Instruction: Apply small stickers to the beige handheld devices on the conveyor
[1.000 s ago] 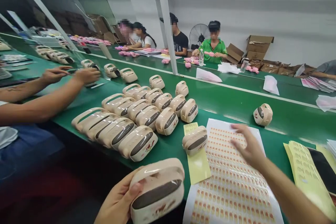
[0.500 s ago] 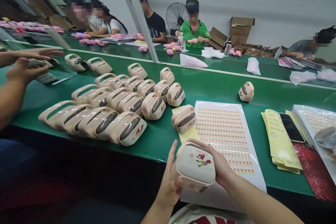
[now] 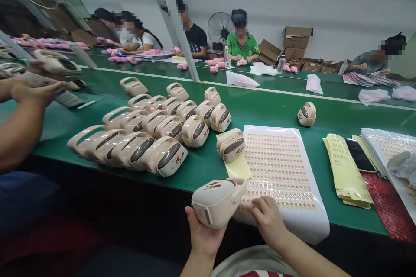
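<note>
Green tabletop (image 3: pixel 183 172); left grip (image 3: pixel 207 237) clasps device (image 3: pixel 216 207), handle (image 3: pixel 241 189) toward 2 o'clock, long axis foreshortened; right grip (image 3: pixel 268 220) at stickers (image 3: pixel 277 169), pinch unclear.

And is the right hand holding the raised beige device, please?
No, the left hand holds that device from below; the right hand is at the sticker sheet.

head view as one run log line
left hand: holding speaker | right hand: at sticker sheet | more speakers: rows on table
</note>
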Demonstrator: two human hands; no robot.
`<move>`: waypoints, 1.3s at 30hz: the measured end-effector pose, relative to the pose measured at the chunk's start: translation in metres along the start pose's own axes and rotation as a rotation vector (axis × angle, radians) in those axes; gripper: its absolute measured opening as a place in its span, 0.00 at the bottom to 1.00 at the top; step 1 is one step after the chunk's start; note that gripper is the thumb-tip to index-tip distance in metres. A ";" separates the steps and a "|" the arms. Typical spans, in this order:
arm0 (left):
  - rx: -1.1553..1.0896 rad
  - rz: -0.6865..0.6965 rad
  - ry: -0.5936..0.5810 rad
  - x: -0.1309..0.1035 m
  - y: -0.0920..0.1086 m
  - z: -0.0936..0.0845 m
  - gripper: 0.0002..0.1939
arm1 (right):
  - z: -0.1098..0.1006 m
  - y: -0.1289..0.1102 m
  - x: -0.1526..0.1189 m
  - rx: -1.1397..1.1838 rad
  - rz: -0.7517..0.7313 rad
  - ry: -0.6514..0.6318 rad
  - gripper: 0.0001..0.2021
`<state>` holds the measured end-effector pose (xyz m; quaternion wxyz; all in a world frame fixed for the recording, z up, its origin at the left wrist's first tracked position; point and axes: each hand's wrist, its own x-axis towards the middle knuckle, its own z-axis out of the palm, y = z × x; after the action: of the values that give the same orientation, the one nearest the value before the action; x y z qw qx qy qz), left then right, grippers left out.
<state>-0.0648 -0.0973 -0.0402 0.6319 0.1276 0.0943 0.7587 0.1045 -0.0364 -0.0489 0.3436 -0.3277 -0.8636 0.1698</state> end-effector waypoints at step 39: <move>-0.129 -0.087 -0.143 0.000 -0.038 0.018 0.21 | -0.036 -0.065 0.050 0.953 0.666 0.345 0.09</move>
<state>-0.0236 -0.0909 -0.0344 0.6762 0.1362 0.0052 0.7240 0.0735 -0.0469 0.0340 0.5159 -0.4131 -0.4756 0.5806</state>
